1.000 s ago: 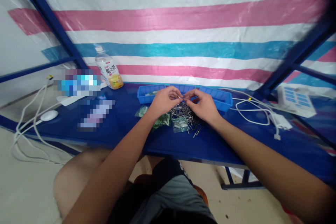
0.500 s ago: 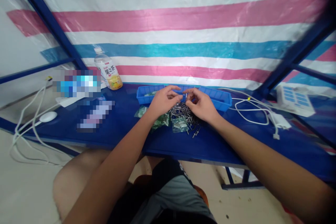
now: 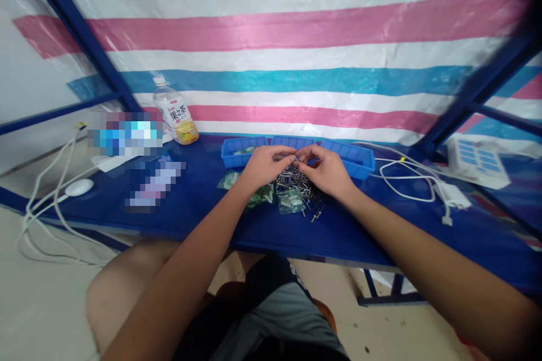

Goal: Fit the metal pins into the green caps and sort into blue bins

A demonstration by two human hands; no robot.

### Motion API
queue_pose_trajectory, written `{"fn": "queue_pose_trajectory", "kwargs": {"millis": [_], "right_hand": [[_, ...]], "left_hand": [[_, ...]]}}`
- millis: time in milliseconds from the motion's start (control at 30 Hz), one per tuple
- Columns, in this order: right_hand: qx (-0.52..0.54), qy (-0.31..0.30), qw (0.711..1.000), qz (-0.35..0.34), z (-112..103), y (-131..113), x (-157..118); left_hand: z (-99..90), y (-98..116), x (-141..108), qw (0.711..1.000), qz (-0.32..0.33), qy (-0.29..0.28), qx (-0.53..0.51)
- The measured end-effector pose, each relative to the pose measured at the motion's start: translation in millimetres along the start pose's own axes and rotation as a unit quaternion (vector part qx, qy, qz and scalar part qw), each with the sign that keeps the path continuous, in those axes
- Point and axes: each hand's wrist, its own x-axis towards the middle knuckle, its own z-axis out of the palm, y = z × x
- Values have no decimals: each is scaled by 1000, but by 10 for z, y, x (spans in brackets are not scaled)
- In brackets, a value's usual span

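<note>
My left hand (image 3: 266, 166) and my right hand (image 3: 324, 168) meet at the fingertips above a heap of thin metal pins (image 3: 294, 181) that look like blind rivets. The fingers of both hands are closed in a pinch, and whatever lies between them is hidden or too small to name. Just in front of the heap rests a small clear bag (image 3: 290, 202) with pins in it. More greenish clear bags (image 3: 261, 196) are below my left hand. Behind my hands stands the middle blue bin (image 3: 292, 141), partly covered by them.
A left blue bin (image 3: 232, 159) holds small bags; a right blue bin (image 3: 353, 161) stands beyond my right hand. A drink bottle (image 3: 178, 115) is at the back left. White cables with an adapter (image 3: 453, 194) and a power strip (image 3: 478, 163) lie to the right.
My fingertips have drawn closer together and slightly lower. The small shiny piece seen between them before is now hidden.
</note>
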Motion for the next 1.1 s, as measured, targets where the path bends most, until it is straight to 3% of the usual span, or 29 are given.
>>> {"fn": "queue_pose_trajectory", "kwargs": {"millis": [200, 500, 800, 933, 1100], "right_hand": [[26, -11, 1000, 8, 13, -18, -5], [37, 43, 998, 18, -10, 9, 5], [0, 51, 997, -56, -32, -84, -12], [-5, 54, 997, -47, -26, -74, -6], [-14, 24, 998, -51, -21, -9, 10]], "left_hand": [[-16, -10, 1, 999, -9, 37, 3], [12, -49, 19, 996, -29, 68, -40], [21, -58, -1, 1000, -21, 20, -12], [26, -54, -6, 999, -26, 14, -35], [-5, -50, 11, 1000, -14, 11, 14]]}}
